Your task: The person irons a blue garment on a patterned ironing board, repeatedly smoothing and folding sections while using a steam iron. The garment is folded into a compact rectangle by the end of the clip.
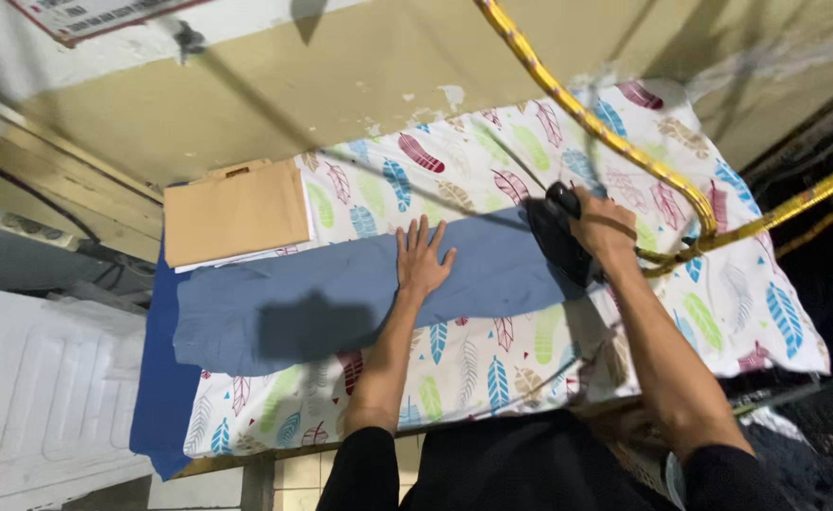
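A long blue cloth [322, 298] lies flat across a table covered with a white sheet printed with coloured feathers [767, 312]. My left hand [422, 257] rests palm down on the cloth near its middle, fingers spread. My right hand [601, 225] grips the handle of a black iron [558, 241] that sits on the right end of the blue cloth. A yellow braided cord [606, 128] runs from the top of the view down past my right wrist.
A brown paper folder [237, 213] lies on white papers at the table's far left. A darker blue cloth [161, 388] hangs over the left edge. A beige wall [293, 85] stands behind. Dark clutter fills the right side.
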